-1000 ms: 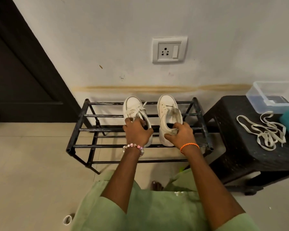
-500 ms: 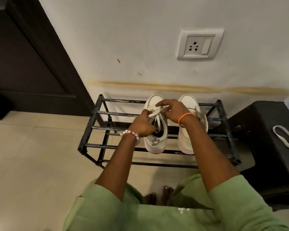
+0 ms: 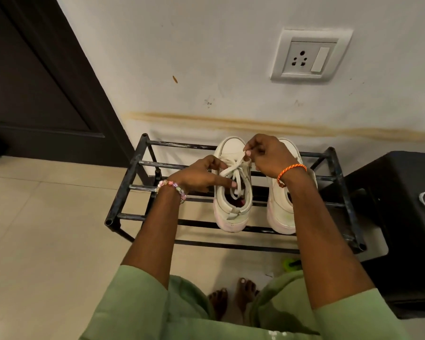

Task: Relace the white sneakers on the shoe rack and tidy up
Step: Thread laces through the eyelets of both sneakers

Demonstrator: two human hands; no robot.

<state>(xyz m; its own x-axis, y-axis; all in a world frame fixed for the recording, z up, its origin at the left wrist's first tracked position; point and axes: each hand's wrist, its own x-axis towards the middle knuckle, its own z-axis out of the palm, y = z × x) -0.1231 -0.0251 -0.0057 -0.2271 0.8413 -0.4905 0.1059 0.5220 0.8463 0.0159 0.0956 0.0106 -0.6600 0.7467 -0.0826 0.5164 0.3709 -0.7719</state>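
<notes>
Both hands now pinch the left sneaker's (image 3: pixel 232 192) laces (image 3: pixel 233 169), left hand (image 3: pixel 201 176) and right hand (image 3: pixel 268 155) having left the heels.

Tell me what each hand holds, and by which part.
Right hand pinches the lace of the left sneaker near its upper end. Left hand rests on that sneaker's side; its grip is unclear.

The scene is evenly and softly lit; faint shadows are cast beneath the shoe rack (image 3: pixel 231 224). Straight lines are bowed toward the edges; slight softness is seen throughout.
</notes>
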